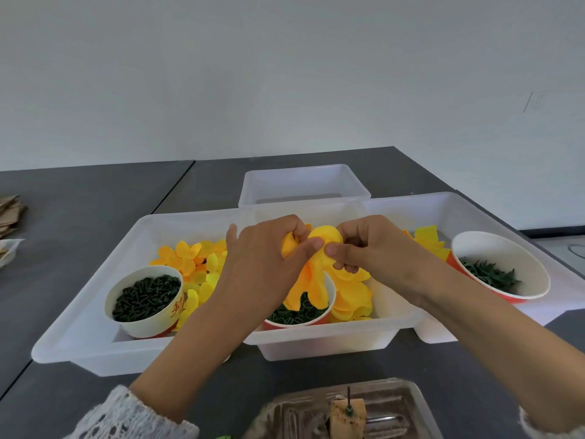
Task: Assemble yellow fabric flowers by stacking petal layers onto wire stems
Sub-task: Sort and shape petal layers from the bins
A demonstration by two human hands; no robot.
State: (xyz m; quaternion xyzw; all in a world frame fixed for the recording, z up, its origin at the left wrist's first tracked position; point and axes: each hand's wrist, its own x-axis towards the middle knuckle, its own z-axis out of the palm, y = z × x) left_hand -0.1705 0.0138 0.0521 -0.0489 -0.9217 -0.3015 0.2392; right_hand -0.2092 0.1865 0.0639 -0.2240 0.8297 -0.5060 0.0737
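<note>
Left hand (pixel 266 258) and right hand (pixel 373 248) pinching one flower (pixel 316 267), three cups (pixel 145 299), three trays (pixel 95 312)

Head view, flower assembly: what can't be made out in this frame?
- Wire stem: hidden, if present, by the yellow petals that the left hand and right hand pinch.
- Middle cup: mostly covered by the petals and left hand.
- Dark pieces in the left cup and right cup: too small to identify.
- Brown tray: cut off by the bottom edge, blurred.
</note>
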